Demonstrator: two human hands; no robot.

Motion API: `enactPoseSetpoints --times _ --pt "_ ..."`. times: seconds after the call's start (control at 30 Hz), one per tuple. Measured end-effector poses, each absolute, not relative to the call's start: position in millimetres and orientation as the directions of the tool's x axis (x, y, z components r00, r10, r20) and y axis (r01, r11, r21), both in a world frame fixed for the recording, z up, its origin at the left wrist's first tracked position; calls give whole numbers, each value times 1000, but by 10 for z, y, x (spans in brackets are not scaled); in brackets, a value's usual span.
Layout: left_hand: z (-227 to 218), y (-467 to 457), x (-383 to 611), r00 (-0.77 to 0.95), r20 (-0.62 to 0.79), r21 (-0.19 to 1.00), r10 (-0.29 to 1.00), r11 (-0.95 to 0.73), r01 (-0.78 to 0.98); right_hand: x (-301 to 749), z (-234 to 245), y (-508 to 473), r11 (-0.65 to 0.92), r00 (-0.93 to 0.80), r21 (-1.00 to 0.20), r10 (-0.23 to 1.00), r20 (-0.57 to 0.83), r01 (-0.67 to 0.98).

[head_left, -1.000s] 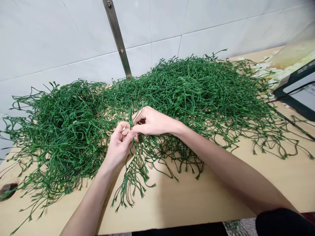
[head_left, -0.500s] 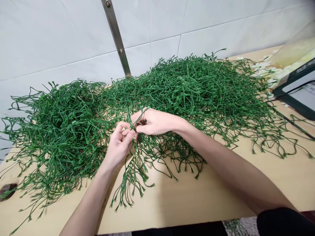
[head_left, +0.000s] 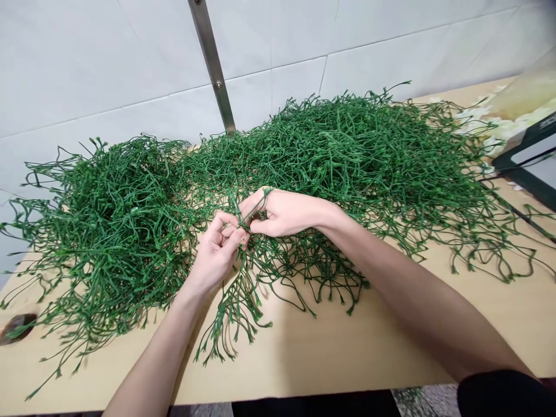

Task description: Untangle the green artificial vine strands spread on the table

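Above the middle of the table, my left hand (head_left: 218,248) is closed, thumb and fingers pinching a small bunch of green plastic stems (head_left: 237,315) whose forked tips hang toward the table's front. Right beside it, my right hand (head_left: 289,213) is bent at the wrist, its fingertips closed on a thin green stem (head_left: 258,207) that crosses the top of the bunch. The fingertips of both hands meet, so the exact point of grip is partly hidden. Loose stems lie behind and under the hands.
A tangled heap of green stems (head_left: 117,226) covers the left side; a larger heap (head_left: 360,150) spreads along the wall. At right are white flowers (head_left: 486,124) and a dark-edged box (head_left: 527,159). A dark brown object (head_left: 18,328) lies at the left edge of the table (head_left: 339,353).
The view has shifted slightly. Both hands stay together at the bunch, and the thin stem's free end now lies farther right across the back of my right hand.
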State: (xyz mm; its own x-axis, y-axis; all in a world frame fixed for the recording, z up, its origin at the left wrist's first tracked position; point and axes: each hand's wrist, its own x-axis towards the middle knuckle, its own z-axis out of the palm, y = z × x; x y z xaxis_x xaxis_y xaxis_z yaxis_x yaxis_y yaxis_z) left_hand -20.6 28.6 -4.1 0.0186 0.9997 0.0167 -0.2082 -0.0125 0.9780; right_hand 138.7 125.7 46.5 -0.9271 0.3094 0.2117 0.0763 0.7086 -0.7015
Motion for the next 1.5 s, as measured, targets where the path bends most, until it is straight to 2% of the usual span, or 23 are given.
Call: enactPoseSetpoints --times 0.1,0.17,0.3,0.4,0.6,0.9,1.03,1.17,1.4,1.5 --pt "-2 281 -204 6 1 971 1000 0 -237 1413 525 1247 580 -936 -813 312 164 52" --pt "18 289 -217 -30 -12 969 999 4 -248 1433 571 1240 534 -932 -843 335 134 71" --pt "35 322 -244 -100 -24 967 995 -2 -253 1463 630 1237 647 -896 -738 421 139 190" --pt "55 334 -232 -93 -30 965 995 5 -262 1465 629 1237 671 -862 -715 466 199 197" --pt "86 330 -203 -117 -100 942 988 56 -330 1441 592 1248 694 -860 -702 447 246 160" --pt "52 323 -220 -153 -75 973 985 39 -228 1436 598 1248 718 -881 -673 420 216 177" --pt "72 316 -213 -181 -67 969 981 21 -244 1427 626 1203 678 -879 -708 443 179 197" --pt "60 318 -230 -195 -7 975 981 -37 -219 1415 602 1201 666 -874 -727 440 204 165" --pt "43 328 -237 -215 -23 971 976 -29 -239 1421 556 1239 725 -884 -672 403 236 151" --pt "20 327 -242 -195 -16 971 981 -31 -238 1423 558 1209 785 -886 -586 399 235 198"
